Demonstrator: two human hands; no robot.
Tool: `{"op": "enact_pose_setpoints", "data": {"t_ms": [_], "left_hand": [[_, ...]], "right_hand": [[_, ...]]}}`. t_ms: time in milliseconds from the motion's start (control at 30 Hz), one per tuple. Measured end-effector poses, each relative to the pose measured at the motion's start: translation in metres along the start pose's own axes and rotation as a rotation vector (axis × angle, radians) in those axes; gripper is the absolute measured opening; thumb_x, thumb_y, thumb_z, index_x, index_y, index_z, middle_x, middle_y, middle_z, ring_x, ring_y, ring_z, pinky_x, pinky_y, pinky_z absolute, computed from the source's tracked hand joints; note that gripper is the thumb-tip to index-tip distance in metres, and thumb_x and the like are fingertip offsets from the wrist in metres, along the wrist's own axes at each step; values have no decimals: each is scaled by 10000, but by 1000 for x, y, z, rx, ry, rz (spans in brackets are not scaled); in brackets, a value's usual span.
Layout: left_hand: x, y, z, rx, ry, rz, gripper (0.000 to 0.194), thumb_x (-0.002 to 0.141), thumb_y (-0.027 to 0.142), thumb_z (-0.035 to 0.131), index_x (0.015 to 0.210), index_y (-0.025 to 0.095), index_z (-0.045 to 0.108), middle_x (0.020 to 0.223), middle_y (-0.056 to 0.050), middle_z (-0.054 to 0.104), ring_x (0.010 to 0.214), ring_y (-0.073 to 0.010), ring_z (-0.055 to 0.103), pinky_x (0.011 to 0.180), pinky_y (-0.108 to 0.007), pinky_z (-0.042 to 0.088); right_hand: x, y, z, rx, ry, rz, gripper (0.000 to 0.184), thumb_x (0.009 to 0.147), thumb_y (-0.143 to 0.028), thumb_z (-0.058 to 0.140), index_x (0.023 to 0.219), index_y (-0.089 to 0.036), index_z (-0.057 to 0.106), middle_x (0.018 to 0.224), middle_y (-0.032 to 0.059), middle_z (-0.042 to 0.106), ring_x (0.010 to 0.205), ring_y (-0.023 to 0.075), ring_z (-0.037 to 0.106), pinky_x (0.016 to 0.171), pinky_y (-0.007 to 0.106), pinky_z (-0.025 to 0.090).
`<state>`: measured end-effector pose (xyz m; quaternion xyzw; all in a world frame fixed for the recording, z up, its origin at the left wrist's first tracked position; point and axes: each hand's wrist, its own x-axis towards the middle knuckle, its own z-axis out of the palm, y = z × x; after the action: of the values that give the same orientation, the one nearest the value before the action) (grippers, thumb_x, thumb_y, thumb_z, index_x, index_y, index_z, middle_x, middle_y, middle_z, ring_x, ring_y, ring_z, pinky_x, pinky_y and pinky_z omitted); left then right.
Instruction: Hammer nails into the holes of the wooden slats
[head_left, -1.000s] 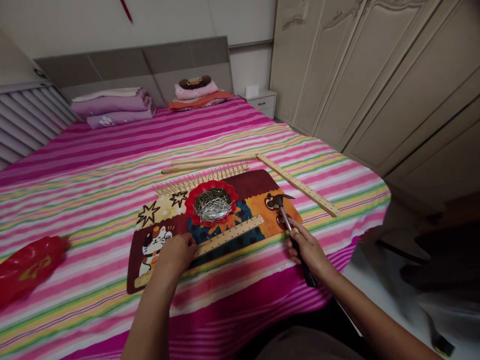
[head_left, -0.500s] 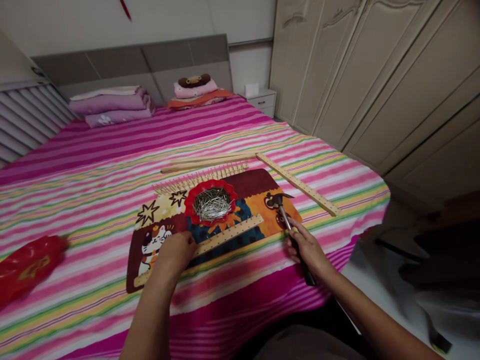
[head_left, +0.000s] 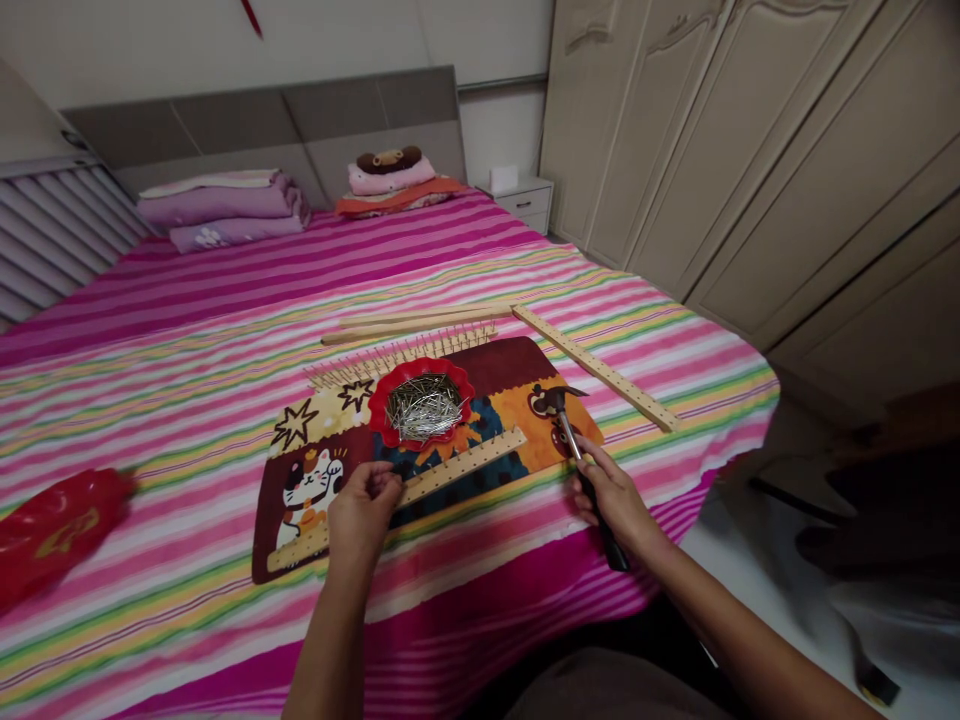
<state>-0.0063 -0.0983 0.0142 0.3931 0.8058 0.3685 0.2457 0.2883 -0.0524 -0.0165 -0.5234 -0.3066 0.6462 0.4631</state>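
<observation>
My right hand (head_left: 613,497) is wrapped round the black handle of a claw hammer (head_left: 568,432), whose head rests over the right side of a patterned mat (head_left: 510,368). A pale wooden strip (head_left: 469,463) dotted with holes lies across the mat, with several nails standing in its right part. Over this strip my left hand (head_left: 362,508) is closed, thumb and fingertips pinched together near the wood; anything between them is too small to make out. Just beyond the strip sits a red scalloped bowl (head_left: 380,395) filled with loose silvery nails (head_left: 424,408).
Behind the bowl lies a strip (head_left: 405,352) bristling with upright nails, with plain wooden strips (head_left: 427,320) farther back. Another holed strip (head_left: 600,370) slants at the right. A red plastic bag (head_left: 64,535) lies left on the striped bed (head_left: 187,430). Wardrobes (head_left: 712,150) stand right.
My left hand has shifted slightly right along the strip, and its pinched thumb and fingers now show. More of the strip's left end is uncovered. My right hand and the hammer have stayed put.
</observation>
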Motion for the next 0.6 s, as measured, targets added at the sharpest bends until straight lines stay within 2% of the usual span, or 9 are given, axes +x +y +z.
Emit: {"op": "enact_pose_setpoints", "data": {"t_ms": [67,167,300,400,467,600], "left_hand": [[-4,-6,4,-86,32,-30,318,651,418,583,872,192,623,745,-10,678,718,-153,621,688,-245,467],[-9,-8,8,-89,34,-41,342,640,461,598,851,196,648,720,-3,675,697,-154,611,664,-250,460],[-13,-7,9,-24,48,-18,303,675,451,576,838,214,672,751,-4,689,723,-162,619,690,-261,460],[-13,-6,8,48,60,-4,261,694,427,569,819,227,679,757,0,698,727,-168,622,701,-265,462],[-14,-6,8,75,62,15,239,705,414,565,809,234,681,766,2,705,732,-170,626,704,-264,465],[-15,-8,9,108,79,62,200,722,387,558,776,236,676,796,-2,713,753,-174,628,712,-266,465]], "right_hand": [[-4,0,2,-4,9,-12,688,715,-356,602,1363,-210,422,525,-92,480,366,66,352,318,155,241],[-13,-4,6,-46,17,-61,646,739,-367,585,1350,-211,447,559,-80,486,386,68,370,334,166,260],[-28,-16,18,-159,-70,-130,608,774,-390,579,1352,-232,473,602,-61,499,415,73,390,360,184,278],[-41,-25,31,-223,-195,-130,593,800,-397,560,1364,-232,478,597,-54,494,422,79,392,377,199,277],[-50,-28,42,-272,-325,-101,558,815,-383,544,1350,-232,500,589,-52,494,424,84,400,390,209,282],[-63,-30,67,-429,-575,-84,442,854,-270,479,1287,-240,564,572,-49,498,457,93,415,427,213,304]]}}
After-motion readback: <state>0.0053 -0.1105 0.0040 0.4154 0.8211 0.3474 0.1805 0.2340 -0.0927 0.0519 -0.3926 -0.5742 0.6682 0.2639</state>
